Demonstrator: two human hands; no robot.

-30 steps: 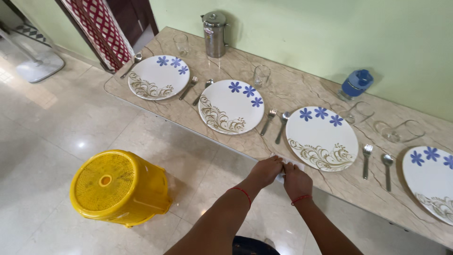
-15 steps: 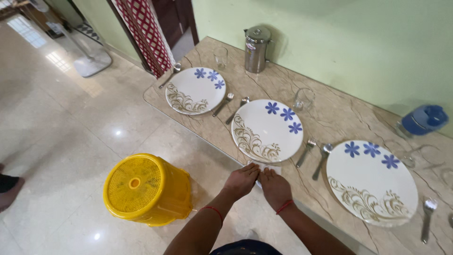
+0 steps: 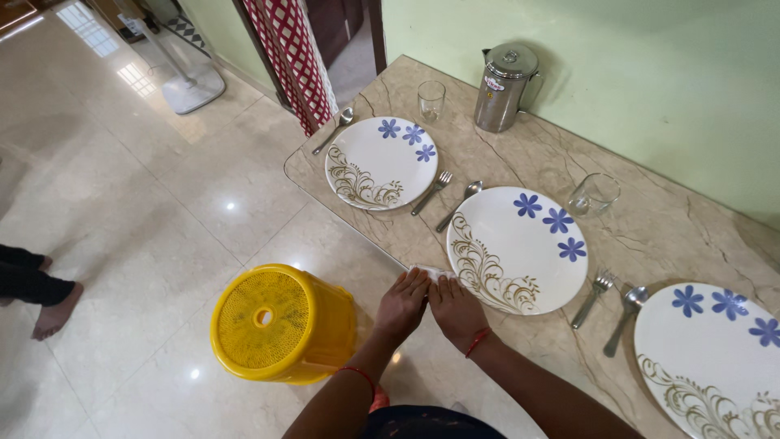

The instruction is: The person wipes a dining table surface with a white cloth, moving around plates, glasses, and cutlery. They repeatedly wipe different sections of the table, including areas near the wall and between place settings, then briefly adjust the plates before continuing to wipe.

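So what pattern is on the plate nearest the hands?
White plate with blue flowers and golden-brown scrollwork, clearest in the head view.

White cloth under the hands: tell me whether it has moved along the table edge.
Yes. The white cloth moved toward the steel jug's end, now beside the second plate.

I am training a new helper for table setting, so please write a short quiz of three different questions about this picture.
1. True or false: both hands rest at the table edge on a white folded cloth.
2. Which stands nearest the tall steel jug? A) yellow plastic stool B) clear drinking glass C) white floor fan
3. Fill in: between the two nearest round white plates with blue flowers lie a steel fork and a steel ____.

Key
1. True: left hand and right hand press on it.
2. B, the glass.
3. Spoon, beside the fork.
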